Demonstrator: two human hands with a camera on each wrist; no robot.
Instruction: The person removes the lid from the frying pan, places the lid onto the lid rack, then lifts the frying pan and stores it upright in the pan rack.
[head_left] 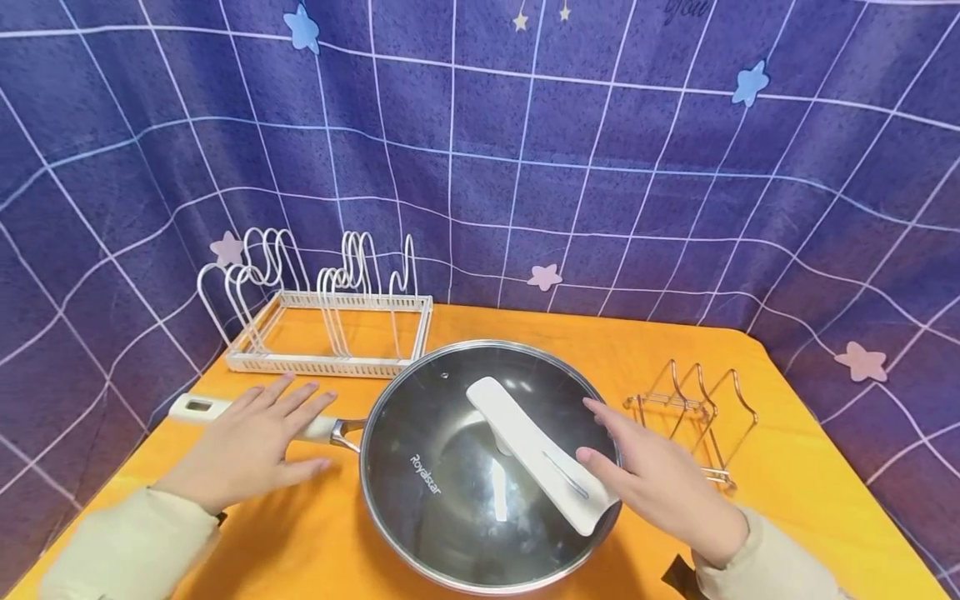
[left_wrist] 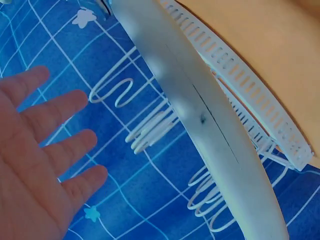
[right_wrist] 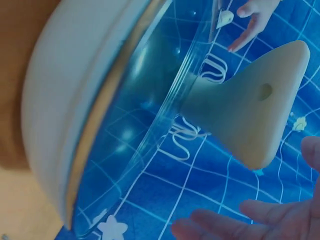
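A wok with a pale handle (head_left: 198,407) sits under a glass lid (head_left: 457,529) marked "Royalstar". The lid's long white grip (head_left: 536,454) slants across its top. My left hand (head_left: 251,446) is over the wok's handle in the head view, fingers straight and spread. In the left wrist view a gap shows between those fingers and the handle (left_wrist: 200,115). My right hand (head_left: 660,479) hovers beside the right end of the lid's grip, its fingers extended and holding nothing. The right wrist view shows the wok's pale outer wall (right_wrist: 55,110) from the side.
At the back left stands a white wire rack (head_left: 322,367) with several upright loops. A smaller copper-coloured wire rack (head_left: 712,412) lies right of the wok. The orange tablecloth (head_left: 517,323) ends at a blue gridded curtain (head_left: 487,183) with stars.
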